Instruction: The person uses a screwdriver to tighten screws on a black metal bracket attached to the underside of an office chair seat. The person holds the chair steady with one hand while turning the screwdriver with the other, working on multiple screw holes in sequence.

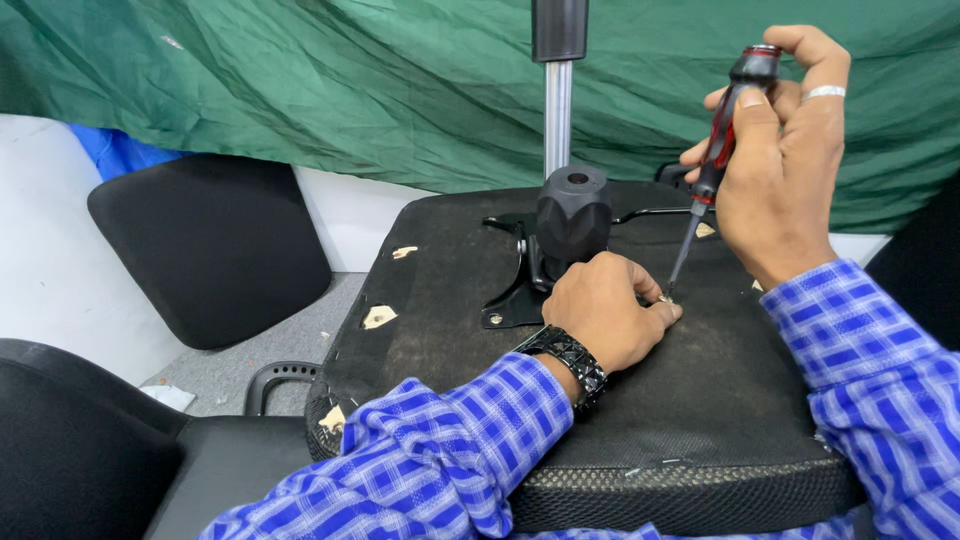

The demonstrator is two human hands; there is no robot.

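A dark green fabric sheet (pixel 300 90) hangs across the whole background from ten to two o'clock. Below it, at the centre, an upturned black fabric-covered office chair seat (pixel 740 380) lies underside up, with pale torn patches along its nine o'clock edge. At nine o'clock stands a separate black padded chair backrest (pixel 205 250) against a white wall, and another black cushion (pixel 70 440) fills the seven o'clock corner. A black metal tilt mechanism plate (pixel 510 290) is fixed on the seat underside, carrying a black ribbed plastic knob housing (pixel 573 212), from which a silvery gas-lift cylinder (pixel 557 115) rises toward twelve o'clock.

Both arms wear blue-and-white checked sleeves. The right hand (pixel 785 170), at two o'clock, has its fingers wrapped tightly round the handle of a red-and-black screwdriver (pixel 722 140), held nearly upright, its thin shaft angled down toward seven o'clock with the tip meeting the seat just beside the left hand. The left hand (pixel 605 310), with a black wristwatch (pixel 567 358) on the wrist, rests on the seat at the centre, fingers curled closed and pressed down at the screwdriver tip; what they pinch there is too small to tell
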